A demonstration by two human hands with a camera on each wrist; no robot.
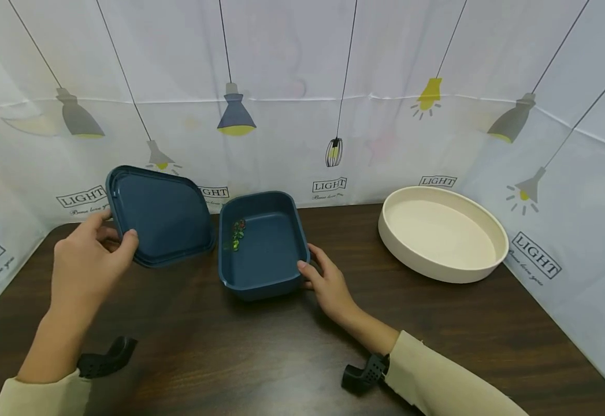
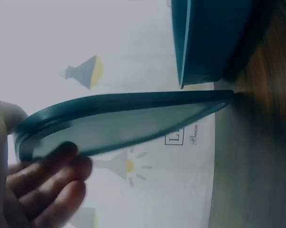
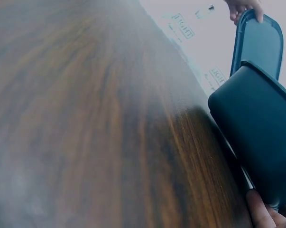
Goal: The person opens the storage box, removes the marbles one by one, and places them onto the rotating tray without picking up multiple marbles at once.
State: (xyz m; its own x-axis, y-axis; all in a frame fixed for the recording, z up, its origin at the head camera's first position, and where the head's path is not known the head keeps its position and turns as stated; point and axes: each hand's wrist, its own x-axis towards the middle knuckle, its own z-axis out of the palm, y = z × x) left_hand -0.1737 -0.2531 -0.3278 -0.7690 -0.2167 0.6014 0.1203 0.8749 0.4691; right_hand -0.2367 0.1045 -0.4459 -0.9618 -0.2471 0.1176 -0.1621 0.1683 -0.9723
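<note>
Dark brown wooden table by a lamp-print curtain, left hand gripping a tilted dark blue plastic lid near the back edge, right hand holding the open dark blue plastic box beside it, small coloured beads inside, round cream tray at the right edge.

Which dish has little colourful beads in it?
The blue box beside the right hand; green and red beads lie inside. The cream round tray holds none.

A dark blue lid is held tilted, one edge on the table, just left of an open blue box in which small green and red beads are seen.
</note>
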